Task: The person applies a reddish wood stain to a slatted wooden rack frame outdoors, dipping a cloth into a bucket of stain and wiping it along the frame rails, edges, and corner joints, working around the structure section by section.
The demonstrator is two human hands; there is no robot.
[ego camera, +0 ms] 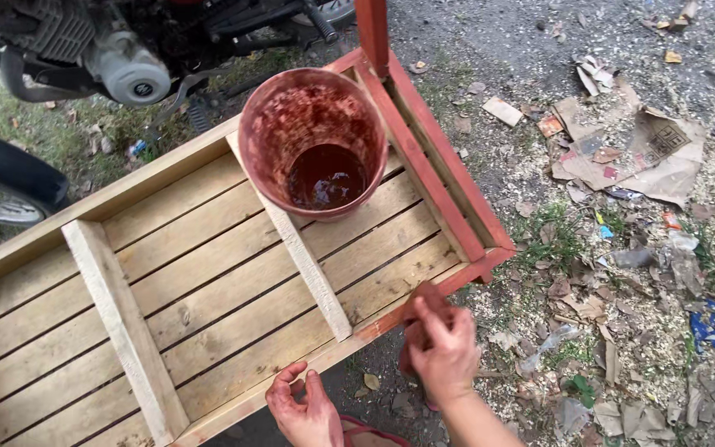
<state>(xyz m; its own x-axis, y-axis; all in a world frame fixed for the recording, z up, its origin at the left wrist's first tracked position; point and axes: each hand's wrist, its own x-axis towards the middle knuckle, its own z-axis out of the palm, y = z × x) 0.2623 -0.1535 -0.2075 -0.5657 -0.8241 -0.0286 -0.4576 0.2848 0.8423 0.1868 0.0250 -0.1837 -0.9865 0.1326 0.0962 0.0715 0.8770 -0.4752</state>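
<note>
A bare wooden slatted frame [208,273] lies flat on the ground, its right end stained reddish brown. A red-stained bucket [314,141] with dark stain liquid at its bottom stands on the frame's far right. My right hand [444,348] presses a stain-soaked cloth [424,310] against the frame's near edge rail. My left hand [304,410], smeared with red stain, hangs just below the near edge with fingers apart and holds nothing.
A motorcycle [117,58] with its engine and a tyre [10,178] stands beyond the frame at the top left. Torn cardboard [647,153], sawdust, leaves and litter cover the ground on the right. A red upright post [372,33] rises at the frame's far corner.
</note>
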